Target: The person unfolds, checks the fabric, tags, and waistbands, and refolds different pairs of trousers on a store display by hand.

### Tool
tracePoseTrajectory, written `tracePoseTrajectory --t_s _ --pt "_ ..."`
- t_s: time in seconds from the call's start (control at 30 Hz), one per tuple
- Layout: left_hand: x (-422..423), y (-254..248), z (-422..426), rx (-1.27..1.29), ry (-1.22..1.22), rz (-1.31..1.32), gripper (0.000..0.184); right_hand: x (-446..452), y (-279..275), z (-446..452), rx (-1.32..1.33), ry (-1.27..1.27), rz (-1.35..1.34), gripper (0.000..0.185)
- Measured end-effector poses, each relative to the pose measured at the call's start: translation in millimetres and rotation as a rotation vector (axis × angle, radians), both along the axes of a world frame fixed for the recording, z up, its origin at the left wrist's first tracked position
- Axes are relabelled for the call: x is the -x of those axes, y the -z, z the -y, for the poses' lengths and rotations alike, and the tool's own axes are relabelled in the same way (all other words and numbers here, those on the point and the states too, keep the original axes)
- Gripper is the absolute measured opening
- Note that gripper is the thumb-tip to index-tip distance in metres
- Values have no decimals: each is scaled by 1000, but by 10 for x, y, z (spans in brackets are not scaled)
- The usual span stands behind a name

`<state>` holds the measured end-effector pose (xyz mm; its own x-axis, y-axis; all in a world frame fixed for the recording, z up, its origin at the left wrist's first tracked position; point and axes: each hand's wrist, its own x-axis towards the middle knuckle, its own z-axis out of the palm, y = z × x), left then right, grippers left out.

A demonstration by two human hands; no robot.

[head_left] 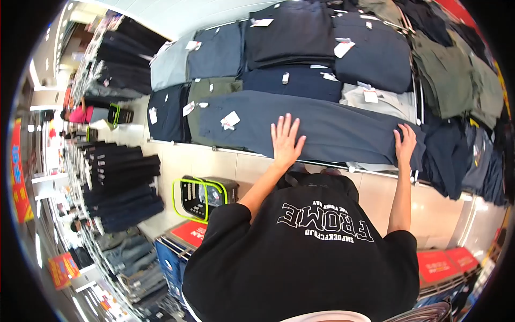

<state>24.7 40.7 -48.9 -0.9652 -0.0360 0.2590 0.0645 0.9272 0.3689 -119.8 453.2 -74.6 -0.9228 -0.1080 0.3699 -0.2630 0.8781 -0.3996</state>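
A pair of dark grey-blue trousers (343, 129) lies stretched lengthwise across the display of folded trousers in front of me. A white tag (230, 120) hangs on its left part. My left hand (287, 140) rests flat on the middle of the trousers, fingers spread. Near their right end, my right hand (405, 144) touches the fabric with its fingers apart and slightly bent. Under and behind the trousers are a folded olive pair (214, 86), a navy pair (292, 80) and a light grey pair (383, 102).
Folded dark trousers (289, 35) stand in stacks at the back. Olive trousers (442, 75) hang at the right. A black basket with a green rim (206, 196) sits on the floor at left. Racks of dark trousers (120, 174) line the left aisle, where another person (80, 114) is visible.
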Motion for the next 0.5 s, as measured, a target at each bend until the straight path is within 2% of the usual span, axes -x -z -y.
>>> tracePoseTrajectory --t_s 0.1,0.2,0.27,0.33,0.37,0.4,0.47,0.5 --pt "-174 85 258 -99 -402 -71 53 128 89 -46 -52 1 -11 25" --pt "-370 353 692 -145 -662 -219 49 212 247 -194 -69 67 9 27" --pt "-503 514 1054 -366 -911 -213 52 207 310 -201 -64 119 19 29" --pt "-622 796 1495 -642 -1157 -237 56 123 291 -140 -141 322 -106 34" --pt "-647 861 1699 -827 -1283 -268 58 76 262 -102 -146 311 -140 39" --pt "-654 834 1888 -834 -1290 -271 58 20 233 -47 -150 303 -146 39" --pt "-677 778 2241 -1253 -1437 -243 52 -139 168 75 -177 207 -242 43" --pt "-684 787 2399 -1262 -1437 -242 52 -223 139 116 -153 118 -215 46"
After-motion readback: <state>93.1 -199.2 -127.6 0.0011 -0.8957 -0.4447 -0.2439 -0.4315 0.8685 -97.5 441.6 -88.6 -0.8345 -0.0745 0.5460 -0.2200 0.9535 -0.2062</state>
